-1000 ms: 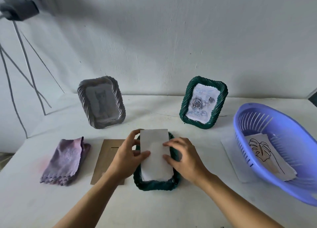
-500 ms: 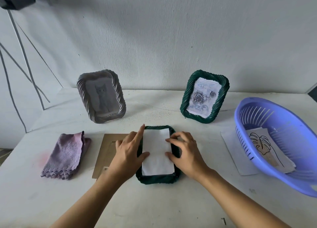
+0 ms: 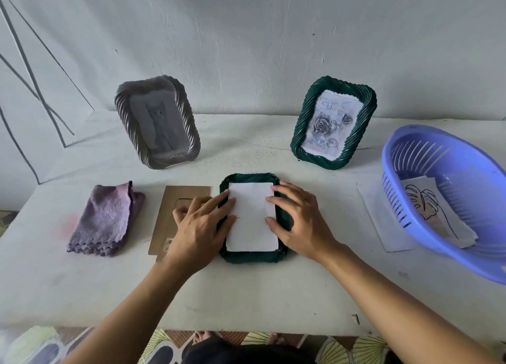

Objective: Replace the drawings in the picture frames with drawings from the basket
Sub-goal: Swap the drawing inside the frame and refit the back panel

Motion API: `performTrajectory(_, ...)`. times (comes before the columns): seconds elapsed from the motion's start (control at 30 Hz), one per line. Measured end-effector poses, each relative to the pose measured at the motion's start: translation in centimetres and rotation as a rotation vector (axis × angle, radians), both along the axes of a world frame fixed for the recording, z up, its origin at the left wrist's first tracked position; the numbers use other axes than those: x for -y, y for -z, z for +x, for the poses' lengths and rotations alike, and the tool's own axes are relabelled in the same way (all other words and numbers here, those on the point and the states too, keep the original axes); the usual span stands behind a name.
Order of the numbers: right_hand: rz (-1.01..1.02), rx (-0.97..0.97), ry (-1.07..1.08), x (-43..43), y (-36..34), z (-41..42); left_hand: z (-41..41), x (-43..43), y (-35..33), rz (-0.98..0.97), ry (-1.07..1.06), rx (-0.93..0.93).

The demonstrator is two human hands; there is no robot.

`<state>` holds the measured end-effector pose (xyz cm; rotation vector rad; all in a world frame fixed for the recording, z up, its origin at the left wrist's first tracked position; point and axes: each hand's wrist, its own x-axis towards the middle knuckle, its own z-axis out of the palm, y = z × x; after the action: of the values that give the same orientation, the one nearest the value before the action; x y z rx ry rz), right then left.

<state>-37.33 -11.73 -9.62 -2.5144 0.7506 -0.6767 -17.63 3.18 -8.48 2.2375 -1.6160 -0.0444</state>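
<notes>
A dark green woven picture frame (image 3: 253, 257) lies face down at the table's centre. A white sheet (image 3: 250, 218) lies blank side up in its back opening. My left hand (image 3: 200, 226) rests flat on the frame's left edge, fingertips touching the sheet. My right hand (image 3: 298, 221) presses the sheet's right edge with spread fingers. A brown backing board (image 3: 183, 199) lies left of the frame, partly under my left hand. The purple basket (image 3: 449, 155) at right holds a leaf drawing (image 3: 427, 205).
A grey frame (image 3: 157, 122) with a cat drawing and a green frame (image 3: 334, 122) with a rose drawing stand at the back by the wall. A folded purple cloth (image 3: 105, 218) lies at left. A white sheet (image 3: 380, 218) lies partly under the basket.
The sheet has gone from tilted up to lying flat in the frame. Both hands have flattened onto its edges. The camera has tilted down.
</notes>
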Motion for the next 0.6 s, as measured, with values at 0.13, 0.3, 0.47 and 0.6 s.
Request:
performTrajectory(0.13, 0.008, 0.005, -0.007, 0.0, 0.16, -0.18, -0.09, 0.05, 0.01, 0.034, -0.009, 0.011)
performTrajectory(0.3, 0.021, 0.017, -0.002, 0.07, 0.29, -0.11, -0.17, 0.18, -0.07, 0.056, -0.021, 0.024)
performTrajectory(0.47, 0.038, 0.059, 0.006, 0.19, 0.14, -0.15, -0.15, 0.39, -0.06, 0.053, -0.03, 0.004)
performTrajectory(0.6, 0.052, 0.065, 0.005, 0.25, 0.12, -0.2, -0.07, 0.42, -0.18, 0.044, -0.026, 0.009)
